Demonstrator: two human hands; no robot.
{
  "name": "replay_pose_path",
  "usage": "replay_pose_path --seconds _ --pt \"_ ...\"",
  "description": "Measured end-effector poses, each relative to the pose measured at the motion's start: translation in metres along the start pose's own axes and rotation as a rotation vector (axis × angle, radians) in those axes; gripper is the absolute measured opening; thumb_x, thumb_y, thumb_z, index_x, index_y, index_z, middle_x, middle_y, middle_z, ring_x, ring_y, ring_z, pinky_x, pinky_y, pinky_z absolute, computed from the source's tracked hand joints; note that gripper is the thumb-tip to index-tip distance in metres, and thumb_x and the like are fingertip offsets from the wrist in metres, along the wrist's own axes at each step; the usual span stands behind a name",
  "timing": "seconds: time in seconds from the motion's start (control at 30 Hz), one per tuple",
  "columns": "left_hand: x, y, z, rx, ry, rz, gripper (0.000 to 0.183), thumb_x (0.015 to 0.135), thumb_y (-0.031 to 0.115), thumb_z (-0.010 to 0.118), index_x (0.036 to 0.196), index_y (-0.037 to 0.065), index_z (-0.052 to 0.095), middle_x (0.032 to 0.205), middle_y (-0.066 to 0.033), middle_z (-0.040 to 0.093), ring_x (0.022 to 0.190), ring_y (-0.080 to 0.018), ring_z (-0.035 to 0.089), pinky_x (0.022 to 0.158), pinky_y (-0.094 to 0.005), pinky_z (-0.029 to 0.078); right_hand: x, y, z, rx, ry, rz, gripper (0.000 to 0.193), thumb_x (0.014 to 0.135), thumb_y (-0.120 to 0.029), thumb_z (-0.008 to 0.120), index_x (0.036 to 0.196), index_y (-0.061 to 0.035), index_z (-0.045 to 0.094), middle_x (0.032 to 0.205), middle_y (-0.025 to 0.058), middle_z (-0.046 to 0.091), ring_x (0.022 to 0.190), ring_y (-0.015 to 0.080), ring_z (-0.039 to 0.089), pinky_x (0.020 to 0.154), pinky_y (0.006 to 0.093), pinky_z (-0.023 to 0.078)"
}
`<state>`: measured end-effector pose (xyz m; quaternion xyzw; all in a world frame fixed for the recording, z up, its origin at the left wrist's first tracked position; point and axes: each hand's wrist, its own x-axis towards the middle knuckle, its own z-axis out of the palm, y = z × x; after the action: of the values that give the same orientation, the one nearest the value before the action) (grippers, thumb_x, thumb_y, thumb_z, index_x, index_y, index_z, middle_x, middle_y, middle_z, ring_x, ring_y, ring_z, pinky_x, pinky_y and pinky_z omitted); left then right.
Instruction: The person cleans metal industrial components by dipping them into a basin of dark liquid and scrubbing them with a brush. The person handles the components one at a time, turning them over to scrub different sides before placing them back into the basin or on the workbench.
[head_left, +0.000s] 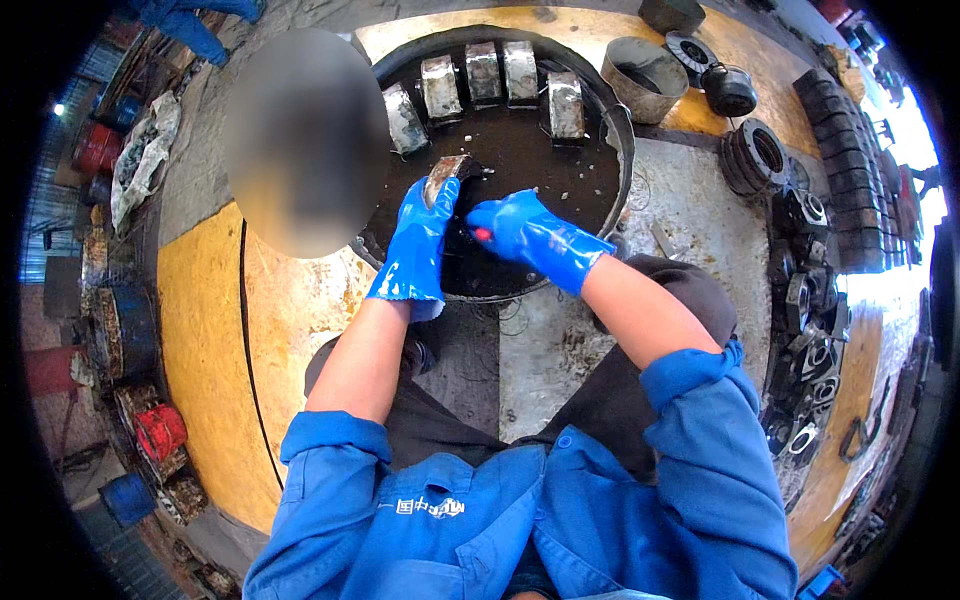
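Observation:
Both of my hands wear long, wet, blue rubber gloves over a wide round black tub [625, 165] of dark, oily liquid. My left hand [424, 215] is closed around a curved metal block [446, 172] with a rusty brown face, tilted above the liquid. Close to its right, my right hand [510, 225] is curled into a fist around something; only a small red end [483, 235] shows, so its kind is hidden. Several similar blocks, such as a grey metal block [566, 105], stand along the tub's far inner side, partly in the liquid.
A blurred oval hides the area left of the tub. Beyond the tub's right side stand a round metal pot [645, 80] and a black kettle-shaped vessel [729, 91]. Stacked black rings [755, 158] and many dark metal parts line the right. A red drum [160, 430] is at left.

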<state>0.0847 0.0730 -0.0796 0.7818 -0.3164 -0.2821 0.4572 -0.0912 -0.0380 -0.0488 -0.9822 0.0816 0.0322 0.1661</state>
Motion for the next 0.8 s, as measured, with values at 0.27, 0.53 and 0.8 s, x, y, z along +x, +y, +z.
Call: replay_pose_path --seconds 0.27,0.53,0.8 --pt "-0.009 0.009 -0.015 -0.583 -0.194 -0.102 0.052 0.1 0.038 0.068 0.136 0.001 0.06 0.124 -0.0126 0.068 0.11 -0.0219 0.065 0.095 -0.0364 0.052 -0.013 -0.009 -0.002 -0.272 0.316 -0.447 0.031 0.082 -0.019 0.067 0.113 -0.0141 0.068 0.13 0.016 0.064 0.096 0.0294 0.069 0.082 0.0449 0.053" --pt "0.003 -0.019 -0.006 -0.432 -0.118 -0.038 0.053 0.101 0.037 0.066 0.138 0.0 0.059 0.125 -0.0122 0.068 0.109 -0.0198 0.063 0.098 -0.0334 0.05 0.008 0.002 0.015 -0.258 0.238 -0.281 0.027 0.082 -0.021 0.068 0.109 -0.0158 0.069 0.133 0.0104 0.064 0.105 0.0266 0.068 0.089 0.0444 0.052" --pt "-0.006 0.01 -0.011 -0.396 -0.174 -0.089 0.046 0.103 0.032 0.062 0.139 0.002 0.061 0.13 -0.0109 0.067 0.114 -0.0198 0.064 0.101 -0.0332 0.049 0.01 -0.015 0.019 0.343 0.308 0.256 0.03 0.09 -0.027 0.067 0.119 -0.0178 0.071 0.113 0.0137 0.073 0.1 0.0349 0.071 0.084 0.0462 0.058"
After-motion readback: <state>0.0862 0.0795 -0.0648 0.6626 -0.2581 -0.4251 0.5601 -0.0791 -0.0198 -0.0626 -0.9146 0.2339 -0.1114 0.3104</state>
